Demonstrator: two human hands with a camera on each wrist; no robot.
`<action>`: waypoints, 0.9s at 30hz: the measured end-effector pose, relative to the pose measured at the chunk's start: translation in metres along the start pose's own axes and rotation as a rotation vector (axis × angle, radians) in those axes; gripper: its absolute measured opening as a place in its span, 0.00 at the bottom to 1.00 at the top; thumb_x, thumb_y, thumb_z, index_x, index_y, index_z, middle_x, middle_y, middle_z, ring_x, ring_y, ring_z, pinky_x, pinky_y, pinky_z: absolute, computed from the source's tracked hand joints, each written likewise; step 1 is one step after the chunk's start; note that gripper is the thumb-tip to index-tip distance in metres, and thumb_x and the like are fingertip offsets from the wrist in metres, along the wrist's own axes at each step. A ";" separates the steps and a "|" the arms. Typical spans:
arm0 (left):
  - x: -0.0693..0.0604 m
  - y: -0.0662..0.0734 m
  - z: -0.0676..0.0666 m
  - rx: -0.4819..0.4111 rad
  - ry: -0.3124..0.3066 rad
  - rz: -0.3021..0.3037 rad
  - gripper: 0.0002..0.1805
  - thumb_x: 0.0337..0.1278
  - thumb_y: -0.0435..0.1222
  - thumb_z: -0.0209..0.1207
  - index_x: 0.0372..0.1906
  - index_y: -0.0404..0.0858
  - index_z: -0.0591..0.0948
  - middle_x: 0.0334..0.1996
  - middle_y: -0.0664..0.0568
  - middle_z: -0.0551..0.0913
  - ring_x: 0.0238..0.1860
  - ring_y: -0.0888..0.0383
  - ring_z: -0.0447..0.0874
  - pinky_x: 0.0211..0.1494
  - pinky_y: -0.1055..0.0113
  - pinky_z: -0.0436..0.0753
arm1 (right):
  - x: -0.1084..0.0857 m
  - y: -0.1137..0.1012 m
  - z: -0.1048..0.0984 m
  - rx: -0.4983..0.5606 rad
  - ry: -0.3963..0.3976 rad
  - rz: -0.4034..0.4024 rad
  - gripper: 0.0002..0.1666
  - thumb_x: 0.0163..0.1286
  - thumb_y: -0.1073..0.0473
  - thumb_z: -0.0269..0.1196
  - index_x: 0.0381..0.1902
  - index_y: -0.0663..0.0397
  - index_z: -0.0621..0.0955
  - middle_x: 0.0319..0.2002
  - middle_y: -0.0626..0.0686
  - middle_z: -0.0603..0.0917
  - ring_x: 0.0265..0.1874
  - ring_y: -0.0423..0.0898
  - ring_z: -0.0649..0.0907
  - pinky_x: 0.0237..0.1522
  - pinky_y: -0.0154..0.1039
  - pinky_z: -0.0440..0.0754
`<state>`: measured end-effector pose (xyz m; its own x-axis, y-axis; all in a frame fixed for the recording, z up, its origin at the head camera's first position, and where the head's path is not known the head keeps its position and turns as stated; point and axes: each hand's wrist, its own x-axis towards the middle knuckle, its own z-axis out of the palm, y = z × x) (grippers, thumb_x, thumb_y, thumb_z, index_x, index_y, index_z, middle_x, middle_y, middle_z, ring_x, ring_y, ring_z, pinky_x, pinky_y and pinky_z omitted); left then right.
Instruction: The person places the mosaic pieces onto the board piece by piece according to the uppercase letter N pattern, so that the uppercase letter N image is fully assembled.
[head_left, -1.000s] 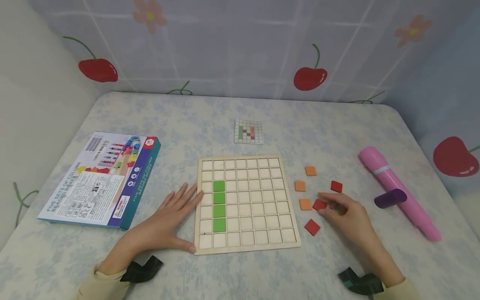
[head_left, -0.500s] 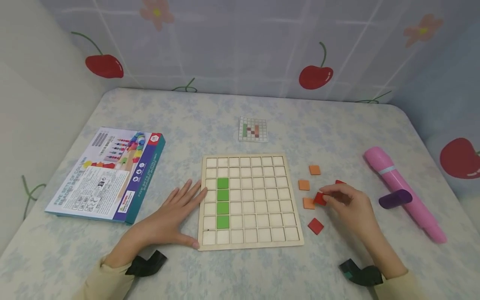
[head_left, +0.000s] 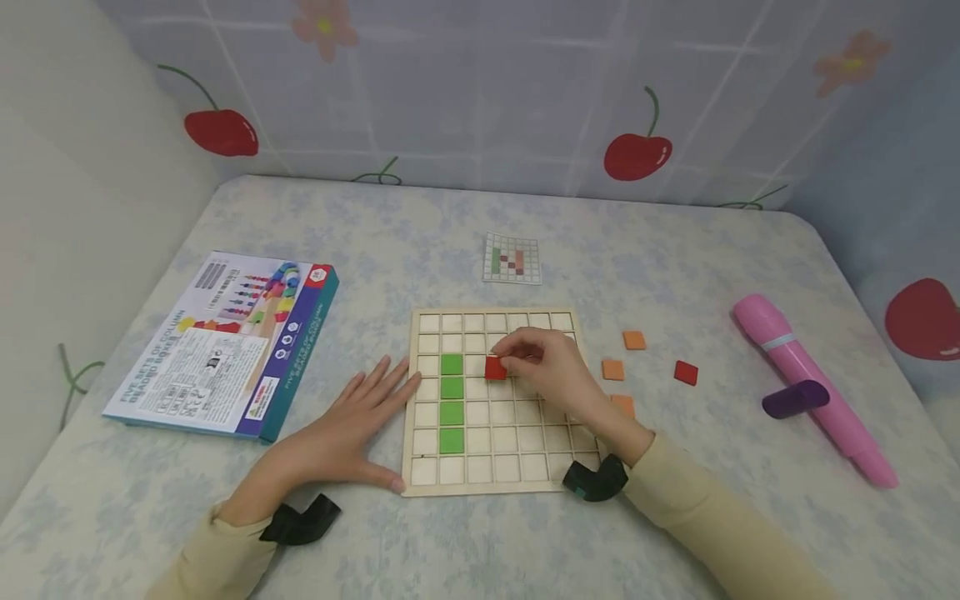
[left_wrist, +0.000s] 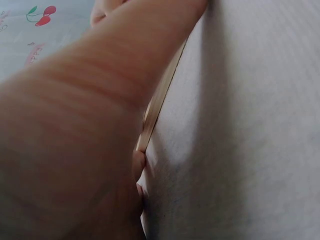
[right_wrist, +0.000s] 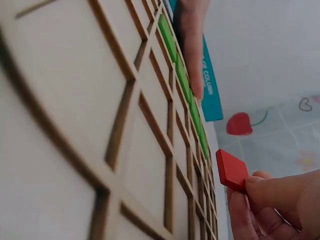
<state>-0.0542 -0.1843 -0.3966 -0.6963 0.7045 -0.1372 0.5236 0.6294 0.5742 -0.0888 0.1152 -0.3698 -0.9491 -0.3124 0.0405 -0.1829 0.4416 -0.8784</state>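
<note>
Between thumb and fingers of my right hand (head_left: 551,367) is a small square red tile (head_left: 495,368). It is held above the wooden grid board (head_left: 495,488), right of the top of a column of green tiles (head_left: 452,388) set in the cells. The right wrist view shows the red tile (right_wrist: 232,169) tilted and apart from the board's surface. My left hand (head_left: 348,433) lies spread at the board's left side, its fingertips and thumb touching the edge. In the left wrist view, wrist and forearm hide most of that hand.
Orange tiles (head_left: 634,340) and a red tile (head_left: 686,372) lie right of the board; my right forearm covers part of that area. A card with a coloured grid (head_left: 512,259) lies behind the board. Far left is a box (head_left: 225,350); far right, a pink stick-like object (head_left: 817,392) with a purple piece.
My right hand has picked up a red tile from the table and carried it left over the board. My left hand stays at the board's edge. The head view has shifted slightly.
</note>
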 end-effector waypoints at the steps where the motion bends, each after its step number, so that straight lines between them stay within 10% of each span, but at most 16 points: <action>1: 0.001 0.000 0.000 -0.005 -0.001 0.003 0.67 0.32 0.68 0.63 0.75 0.41 0.44 0.74 0.48 0.35 0.71 0.50 0.23 0.67 0.46 0.33 | 0.002 0.000 0.005 -0.008 -0.008 0.008 0.07 0.62 0.68 0.63 0.38 0.55 0.84 0.36 0.49 0.83 0.33 0.42 0.82 0.36 0.37 0.79; 27: 0.001 0.002 -0.003 0.016 -0.004 -0.001 0.67 0.32 0.68 0.63 0.74 0.39 0.45 0.73 0.46 0.36 0.71 0.48 0.24 0.67 0.47 0.34 | -0.006 -0.011 0.017 -0.246 -0.057 -0.074 0.09 0.64 0.68 0.61 0.37 0.52 0.85 0.36 0.44 0.84 0.34 0.38 0.81 0.36 0.35 0.78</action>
<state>-0.0551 -0.1827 -0.3934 -0.6948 0.7052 -0.1411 0.5306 0.6351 0.5614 -0.0767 0.0974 -0.3684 -0.9162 -0.3950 0.0673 -0.3144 0.6046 -0.7318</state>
